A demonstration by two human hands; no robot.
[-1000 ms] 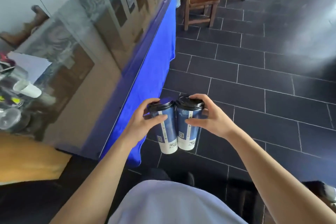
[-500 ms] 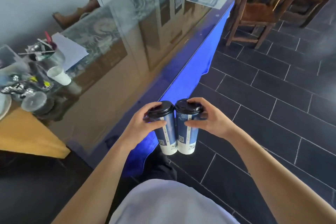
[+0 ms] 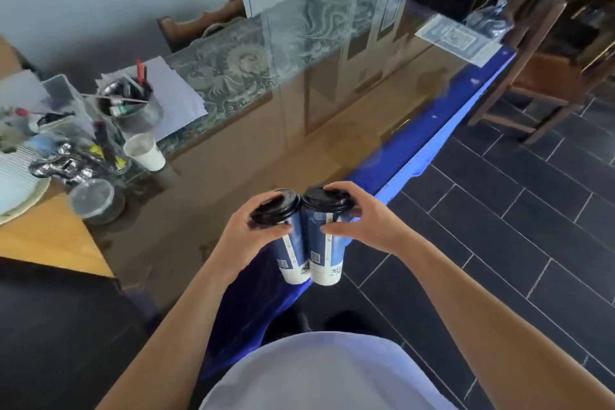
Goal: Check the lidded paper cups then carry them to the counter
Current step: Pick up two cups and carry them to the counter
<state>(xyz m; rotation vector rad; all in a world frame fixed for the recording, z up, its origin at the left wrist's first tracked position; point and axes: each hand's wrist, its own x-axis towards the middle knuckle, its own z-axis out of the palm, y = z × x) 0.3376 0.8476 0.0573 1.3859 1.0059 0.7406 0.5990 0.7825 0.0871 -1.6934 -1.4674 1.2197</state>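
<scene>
The left hand (image 3: 246, 236) grips one lidded cup (image 3: 289, 243) and the right hand (image 3: 357, 223) the other cup (image 3: 324, 245), both upright and touching. The glass counter (image 3: 253, 170) lies ahead and leftward (nearer the left hand), so setting down probably means moving that way.

Blue-and-white cups (image 3: 311, 255) with black lids (image 3: 301, 205), blue cloth (image 3: 429, 150), dark tiled floor (image 3: 499, 210)

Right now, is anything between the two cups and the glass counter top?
Nothing visible. Both lidded cups hang over the counter's blue edge, and the glass just beyond is bare; the clutter sits further left.
</scene>
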